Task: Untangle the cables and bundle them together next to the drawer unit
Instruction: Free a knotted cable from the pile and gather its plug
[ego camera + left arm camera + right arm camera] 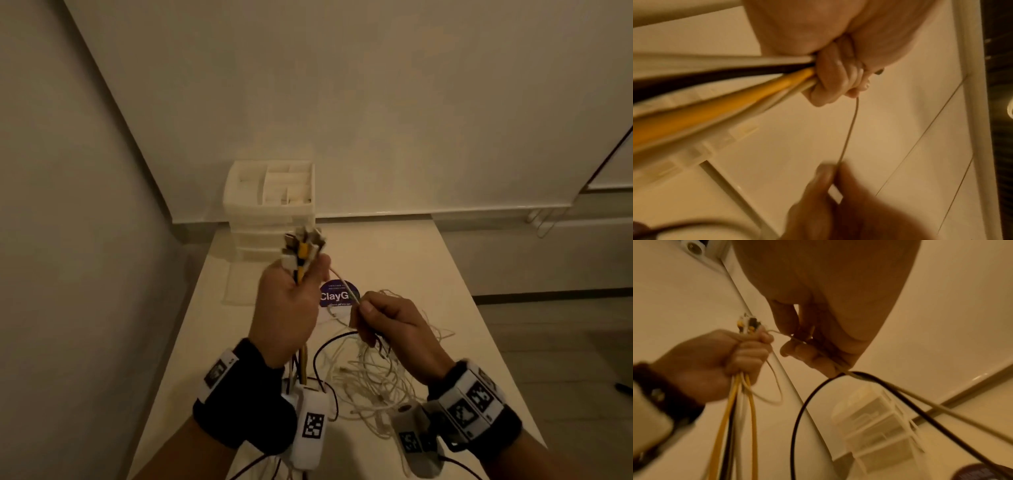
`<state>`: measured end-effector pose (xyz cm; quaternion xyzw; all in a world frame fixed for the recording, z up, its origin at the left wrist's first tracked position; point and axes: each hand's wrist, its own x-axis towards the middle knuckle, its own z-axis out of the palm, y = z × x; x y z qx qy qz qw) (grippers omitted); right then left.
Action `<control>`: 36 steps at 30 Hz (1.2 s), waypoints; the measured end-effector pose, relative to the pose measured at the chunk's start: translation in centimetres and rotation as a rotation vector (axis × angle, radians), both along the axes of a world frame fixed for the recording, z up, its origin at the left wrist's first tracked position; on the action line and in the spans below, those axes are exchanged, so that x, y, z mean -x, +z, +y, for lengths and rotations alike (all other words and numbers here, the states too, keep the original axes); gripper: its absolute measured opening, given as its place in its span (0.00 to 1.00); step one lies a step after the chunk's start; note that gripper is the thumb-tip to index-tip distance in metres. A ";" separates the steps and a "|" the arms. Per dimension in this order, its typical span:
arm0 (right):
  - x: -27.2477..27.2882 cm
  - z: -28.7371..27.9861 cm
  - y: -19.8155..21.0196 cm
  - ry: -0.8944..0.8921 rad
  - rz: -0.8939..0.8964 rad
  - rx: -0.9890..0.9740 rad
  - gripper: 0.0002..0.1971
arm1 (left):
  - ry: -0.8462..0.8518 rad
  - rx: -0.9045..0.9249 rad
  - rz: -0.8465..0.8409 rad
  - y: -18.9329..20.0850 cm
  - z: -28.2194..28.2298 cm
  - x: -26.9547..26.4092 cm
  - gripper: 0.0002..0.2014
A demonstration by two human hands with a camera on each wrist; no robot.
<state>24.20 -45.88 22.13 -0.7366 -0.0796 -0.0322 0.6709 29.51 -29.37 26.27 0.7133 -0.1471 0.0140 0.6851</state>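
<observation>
Above the worktop (462, 281), my left hand (286, 308) grips the gathered cable ends (303, 246) upright. One thin white cable (344, 284) runs taut, down-right, to my right hand's (390, 329) pinching grip. The tangle (376, 377) lies near; the drawer unit (270, 205) stands far-left.

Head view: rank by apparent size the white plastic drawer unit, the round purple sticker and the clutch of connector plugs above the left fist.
1. White plastic drawer unit, clearly largest.
2. Round purple sticker and the clutch of connector plugs look about alike; the plugs are held nearer the camera, so I won't rank them.
</observation>
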 end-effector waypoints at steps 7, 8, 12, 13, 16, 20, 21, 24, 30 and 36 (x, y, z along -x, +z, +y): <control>0.0 -1.7 -6.8 -0.110 0.045 0.240 0.14 | 0.067 0.485 0.030 4.8 3.4 -2.6 0.18; 0.0 -1.8 -7.6 -0.122 0.053 0.267 0.15 | 0.100 0.509 0.017 5.1 4.0 -2.9 0.18; 0.1 -1.9 -9.4 -0.180 0.063 0.327 0.15 | 0.283 0.460 0.017 4.1 5.0 -3.7 0.19; 0.1 -1.8 -9.4 -0.208 0.068 0.321 0.16 | 0.354 0.398 0.005 3.4 5.1 -3.8 0.18; -0.2 -1.9 -8.3 -0.267 0.078 0.231 0.19 | 0.519 0.139 -0.125 1.7 5.5 -3.8 0.07; -0.9 -1.9 -4.9 -0.165 0.080 0.134 0.19 | 0.222 -0.217 -0.240 0.7 2.3 -1.1 0.08; -1.0 -1.7 -4.0 -0.120 0.074 0.121 0.19 | 0.105 -0.327 -0.224 0.3 1.0 -0.4 0.09; -1.2 -1.4 -1.6 -0.049 0.053 0.058 0.19 | -0.124 -0.510 -0.182 -1.6 -1.7 0.5 0.10; -1.0 -1.5 -1.0 -0.010 0.016 0.060 0.18 | -0.103 -0.438 -0.237 -1.7 -2.4 -0.2 0.09; -0.4 -1.5 -5.8 -0.068 0.014 0.276 0.15 | 0.197 -0.219 -0.161 0.5 -0.6 -3.2 0.16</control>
